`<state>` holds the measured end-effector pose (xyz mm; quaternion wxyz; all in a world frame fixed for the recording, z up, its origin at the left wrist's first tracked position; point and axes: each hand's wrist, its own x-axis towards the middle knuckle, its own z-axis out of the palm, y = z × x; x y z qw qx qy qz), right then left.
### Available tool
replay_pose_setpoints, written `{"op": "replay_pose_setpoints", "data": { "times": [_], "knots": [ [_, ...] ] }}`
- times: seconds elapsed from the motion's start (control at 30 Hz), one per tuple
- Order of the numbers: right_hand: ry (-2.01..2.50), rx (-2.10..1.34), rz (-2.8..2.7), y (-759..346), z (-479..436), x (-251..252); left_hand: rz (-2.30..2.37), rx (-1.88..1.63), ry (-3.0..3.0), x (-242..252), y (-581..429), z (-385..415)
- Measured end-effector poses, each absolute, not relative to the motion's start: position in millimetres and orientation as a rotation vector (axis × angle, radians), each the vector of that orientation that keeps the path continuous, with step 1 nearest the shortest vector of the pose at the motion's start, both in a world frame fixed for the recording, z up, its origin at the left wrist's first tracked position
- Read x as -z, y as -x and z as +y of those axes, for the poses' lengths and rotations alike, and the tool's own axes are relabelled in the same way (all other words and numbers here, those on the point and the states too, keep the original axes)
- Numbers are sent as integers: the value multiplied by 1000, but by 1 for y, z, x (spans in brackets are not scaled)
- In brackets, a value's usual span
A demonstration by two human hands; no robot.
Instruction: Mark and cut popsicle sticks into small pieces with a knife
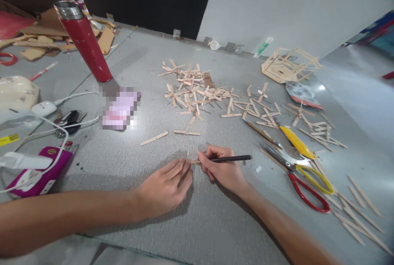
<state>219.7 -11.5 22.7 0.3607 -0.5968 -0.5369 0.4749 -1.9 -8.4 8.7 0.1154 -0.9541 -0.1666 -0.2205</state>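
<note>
2 hands meet at 1 short wooden stick (193, 161) lying on the grey table (215, 215). Left hand (168, 185): palm down, fingers straight and pressed together, their tips holding the stick's left end flat to the surface. Right hand (223, 170): thumb and fingers pinching a black pen (231, 159), barrel pointing away to the right, tip at the stick's right end. The stick lies between the 2 sets of fingertips, its long axis running left to right, roughly in line with the pen; both hands touch it, so neither is nearer.

Just beyond the hands lies a loose craft stick (154, 138); farther out, a pile of cut stick pieces (193, 88). Right of the right hand: scissors (304, 183) with red and yellow handles, a yellow-handled tool (297, 142), long thin splints (360, 211). Far right: an open frame of sticks (289, 66), nothing visible inside. Far left: a red flask (88, 47), contents not visible.
</note>
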Motion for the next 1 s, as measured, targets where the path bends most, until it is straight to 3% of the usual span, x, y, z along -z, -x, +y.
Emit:
{"op": "replay_pose_setpoints", "data": {
  "times": [1.0],
  "knots": [
    [1512, -1158, -1358, -215, -14, -30, -460, 598, 2796, -10, 3, -7]
  ]
}}
